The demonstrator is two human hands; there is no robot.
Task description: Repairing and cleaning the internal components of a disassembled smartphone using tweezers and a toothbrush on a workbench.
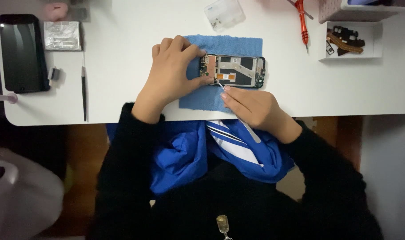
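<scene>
Metal-framed item: opened phone (pixel 234 71), back off, boards bared; on blue cloth (pixel 224 46), mid bench (pixel 122 89).
Handling: light, stiff, fragile inside; judged safest gripped by its edges.
Left hand (pixel 171 66): pinching the phone's left end.
Right hand (pixel 251 109): closed on tweezers (pixel 242 120), tip at the phone's lower edge.
Around: black phone (pixel 22 53), orange screwdriver (pixel 303 24), clear screw box (pixel 224 13), parts tray (pixel 350 41).
Obstruction: none near.

The blue cloth (pixel 211 95) at frame centre looks woven and matt (edges slightly frayed). The tweezers (pixel 244 124) gleam as bare metal; upper left, the black phone (pixel 21 52) is glossy glass on the smooth white table (pixel 122 71).
</scene>
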